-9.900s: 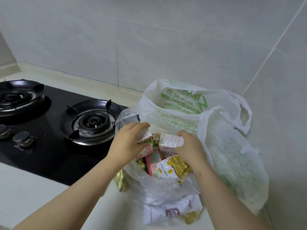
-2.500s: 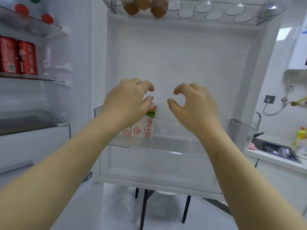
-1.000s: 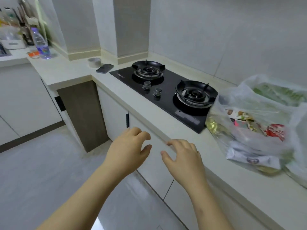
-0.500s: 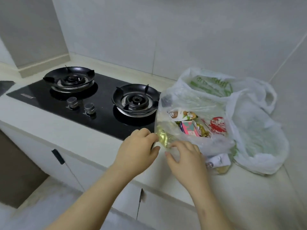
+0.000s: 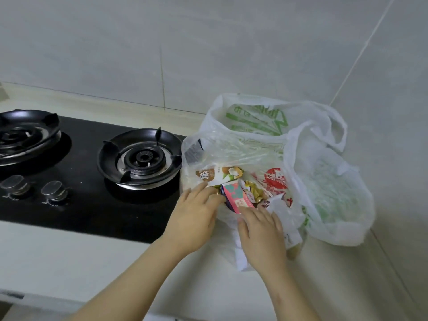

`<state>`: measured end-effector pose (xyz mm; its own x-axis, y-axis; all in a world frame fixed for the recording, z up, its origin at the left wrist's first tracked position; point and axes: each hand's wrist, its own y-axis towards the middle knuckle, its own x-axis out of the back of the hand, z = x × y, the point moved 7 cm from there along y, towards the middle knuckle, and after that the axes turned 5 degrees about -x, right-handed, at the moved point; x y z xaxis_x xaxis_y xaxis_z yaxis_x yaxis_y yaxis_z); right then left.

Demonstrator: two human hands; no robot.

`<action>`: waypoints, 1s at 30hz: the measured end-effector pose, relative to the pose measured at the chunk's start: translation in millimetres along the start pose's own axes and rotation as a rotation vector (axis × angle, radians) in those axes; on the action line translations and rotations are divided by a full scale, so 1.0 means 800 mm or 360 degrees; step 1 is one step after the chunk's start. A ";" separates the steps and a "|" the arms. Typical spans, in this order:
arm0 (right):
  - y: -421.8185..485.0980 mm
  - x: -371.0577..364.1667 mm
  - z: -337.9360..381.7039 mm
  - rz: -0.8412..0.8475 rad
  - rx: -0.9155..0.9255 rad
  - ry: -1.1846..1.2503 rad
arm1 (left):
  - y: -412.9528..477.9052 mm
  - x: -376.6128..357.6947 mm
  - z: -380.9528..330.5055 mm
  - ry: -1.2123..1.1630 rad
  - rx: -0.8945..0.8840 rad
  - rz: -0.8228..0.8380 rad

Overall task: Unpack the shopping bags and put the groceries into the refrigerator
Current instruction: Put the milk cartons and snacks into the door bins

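Note:
A clear plastic bag [image 5: 234, 150] of groceries lies on the pale counter [image 5: 69, 258] to the right of the hob. Inside it I see a brown-and-white coconut drink carton [image 5: 216, 174], a pink-and-teal carton [image 5: 236, 198] and a red-printed packet [image 5: 275, 180]. My left hand [image 5: 193, 216] reaches into the bag's mouth with straight fingers, which touch the pink-and-teal carton's left edge. My right hand [image 5: 260, 235] lies flat on the bag's plastic just below that carton, fingers straight. Neither hand holds anything. The refrigerator is out of view.
A white bag with green print [image 5: 328, 188] slumps behind and to the right, against the tiled corner wall [image 5: 382, 112]. The black gas hob [image 5: 76, 181] has a burner [image 5: 140, 157] close to the clear bag, and two knobs [image 5: 54, 189] near its front.
Both hands have moved forward from the counter edge to the clear bag's mouth. The view has closed in on the bags; earlier, two milk cartons went into the refrigerator door.

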<state>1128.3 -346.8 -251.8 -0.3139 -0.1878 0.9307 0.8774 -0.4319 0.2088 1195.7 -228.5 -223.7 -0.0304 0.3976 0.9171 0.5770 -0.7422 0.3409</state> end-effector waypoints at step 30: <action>0.009 -0.005 -0.092 0.0094 -0.0370 0.0126 | -0.016 -0.102 0.004 0.0063 0.0333 0.0253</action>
<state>1109.4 -414.0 -276.0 -0.3000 -0.2833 0.9109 0.7908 -0.6078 0.0714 1193.3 -249.5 -303.5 0.0446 0.2607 0.9644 0.7331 -0.6644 0.1457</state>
